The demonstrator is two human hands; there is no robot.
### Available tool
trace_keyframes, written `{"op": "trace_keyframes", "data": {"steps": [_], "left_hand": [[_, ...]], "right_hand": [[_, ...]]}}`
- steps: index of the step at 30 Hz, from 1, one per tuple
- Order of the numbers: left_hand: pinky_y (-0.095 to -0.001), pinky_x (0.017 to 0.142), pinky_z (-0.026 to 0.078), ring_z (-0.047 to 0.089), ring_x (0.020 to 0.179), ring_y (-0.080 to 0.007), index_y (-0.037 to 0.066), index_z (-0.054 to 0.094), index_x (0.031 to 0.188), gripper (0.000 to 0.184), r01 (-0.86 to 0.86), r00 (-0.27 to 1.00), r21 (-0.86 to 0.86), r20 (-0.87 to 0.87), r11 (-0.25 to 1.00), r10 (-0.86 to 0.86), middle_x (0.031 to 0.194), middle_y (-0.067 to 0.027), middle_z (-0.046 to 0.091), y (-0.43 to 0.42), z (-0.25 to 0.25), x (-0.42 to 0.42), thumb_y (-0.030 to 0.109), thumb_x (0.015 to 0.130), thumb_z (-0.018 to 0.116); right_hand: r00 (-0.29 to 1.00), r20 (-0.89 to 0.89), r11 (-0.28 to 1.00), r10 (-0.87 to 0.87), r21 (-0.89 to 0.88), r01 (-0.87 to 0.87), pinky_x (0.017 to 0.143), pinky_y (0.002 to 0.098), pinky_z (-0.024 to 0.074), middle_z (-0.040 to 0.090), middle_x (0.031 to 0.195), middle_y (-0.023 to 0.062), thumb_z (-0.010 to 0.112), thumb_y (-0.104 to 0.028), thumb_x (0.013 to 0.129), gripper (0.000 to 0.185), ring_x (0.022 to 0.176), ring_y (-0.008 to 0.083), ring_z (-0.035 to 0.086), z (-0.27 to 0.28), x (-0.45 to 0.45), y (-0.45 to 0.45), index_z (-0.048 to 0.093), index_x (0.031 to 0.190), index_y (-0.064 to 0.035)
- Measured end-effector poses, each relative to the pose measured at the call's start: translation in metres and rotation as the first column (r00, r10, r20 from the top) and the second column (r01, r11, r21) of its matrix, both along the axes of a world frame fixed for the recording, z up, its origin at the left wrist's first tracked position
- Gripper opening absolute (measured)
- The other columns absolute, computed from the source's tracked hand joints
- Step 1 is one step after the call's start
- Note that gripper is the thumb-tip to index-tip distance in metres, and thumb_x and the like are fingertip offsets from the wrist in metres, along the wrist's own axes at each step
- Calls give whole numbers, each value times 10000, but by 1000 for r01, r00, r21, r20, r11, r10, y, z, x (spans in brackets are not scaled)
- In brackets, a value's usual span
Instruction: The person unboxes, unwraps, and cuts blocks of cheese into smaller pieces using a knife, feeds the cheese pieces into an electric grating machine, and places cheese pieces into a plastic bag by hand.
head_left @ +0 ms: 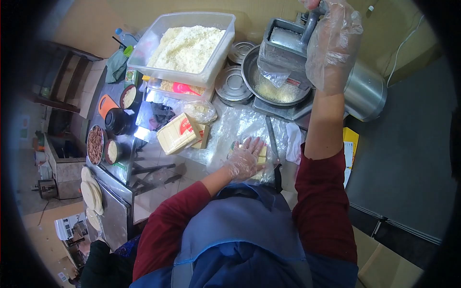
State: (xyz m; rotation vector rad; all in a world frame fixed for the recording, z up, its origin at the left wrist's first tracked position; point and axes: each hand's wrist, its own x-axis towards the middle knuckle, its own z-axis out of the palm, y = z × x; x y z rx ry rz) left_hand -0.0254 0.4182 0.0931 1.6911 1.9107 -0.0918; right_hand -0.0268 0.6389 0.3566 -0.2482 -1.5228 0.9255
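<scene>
Plastic-gloved left hand [245, 159], spread flat, rests on cheese blocks [262, 152] just below frame centre; right hand [334, 41] closed round handle [311, 30] of grey machine [281, 54], upper right. Metal pan [249, 72] below holds gratings [276, 91].

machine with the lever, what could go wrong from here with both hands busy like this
The loose plastic glove on the right hand sits close to the lever and the machine, so it might snag on a moving part. The knife lies with its blade bare beside the left hand; a sideways slip could bring the fingers against it.
</scene>
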Motion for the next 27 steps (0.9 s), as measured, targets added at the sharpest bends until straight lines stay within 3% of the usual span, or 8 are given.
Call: {"op": "trace_keyframes", "data": {"steps": [6, 10, 13, 14, 16, 22, 24, 27], "left_hand": [[-613, 1162, 189, 218, 1471, -412, 10, 169, 1548, 815, -50, 995, 18, 90, 999, 48, 1595, -206, 229, 14, -20, -13, 536, 981, 428], [-505, 1100, 350, 445, 1314, -401, 5, 325, 1491, 751, -63, 990, 177, 133, 982, 40, 1415, -240, 473, 17, -35, -19, 526, 969, 465], [-448, 1035, 416, 556, 1175, -385, 10, 379, 1462, 693, -80, 986, 240, 160, 967, 42, 1291, -230, 574, 14, -43, -19, 483, 968, 492], [-426, 1002, 439, 591, 1112, -377, 15, 398, 1451, 668, -87, 988, 285, 146, 955, 47, 1240, -225, 604, 13, -45, -19, 461, 966, 506], [-427, 1004, 435, 583, 1124, -369, 4, 406, 1443, 654, -83, 989, 247, 142, 965, 49, 1240, -218, 602, 14, -34, -19, 443, 969, 506], [-438, 984, 445, 579, 1120, -359, 15, 440, 1412, 625, -108, 985, 251, 161, 962, 68, 1209, -205, 607, 14, -40, -17, 419, 947, 547], [-440, 981, 447, 580, 1114, -359, 22, 448, 1403, 619, -131, 980, 275, 181, 953, 82, 1200, -203, 609, 13, -43, -17, 411, 937, 565], [-436, 986, 443, 582, 1108, -357, 30, 460, 1390, 602, -138, 975, 283, 209, 949, 80, 1202, -199, 608, 12, -43, -17, 372, 913, 590]], "right_hand": [[968, -198, 986, 155, 99, -137, 622, 290, 330, 447, 673, 38, 472, -152, 948, 299, 655, 118, 425, -13, -12, 13, 405, 668, -72], [970, -179, 979, 165, 148, -139, 620, 292, 330, 448, 675, 35, 472, -166, 958, 319, 655, 117, 422, -12, -6, 9, 401, 660, -74], [968, -123, 975, 217, -12, -221, 649, 285, 367, 472, 707, 35, 489, -151, 961, 288, 682, 128, 450, -10, -2, -4, 421, 695, -63], [965, -218, 980, 146, -98, -171, 673, 280, 386, 483, 726, 34, 499, -136, 957, 254, 696, 132, 464, -11, -8, -11, 437, 723, -60], [950, -304, 974, 65, -187, -126, 697, 276, 405, 495, 746, 32, 509, -121, 954, 220, 709, 136, 477, -15, -12, -12, 453, 751, -56], [957, -256, 990, 138, 3, -142, 760, 283, 419, 535, 807, 53, 506, -69, 939, 137, 752, 151, 504, -35, -4, 5, 493, 804, -50], [981, -146, 982, 130, 155, -107, 1012, 408, 445, 625, 865, 110, 522, -217, 947, 234, 921, 233, 621, -38, -2, 10, 626, 870, -23], [987, -145, 997, 73, 48, -67, 929, 374, 440, 590, 823, 91, 518, -185, 939, 197, 845, 209, 578, -32, -4, -6, 574, 823, -35]]}}
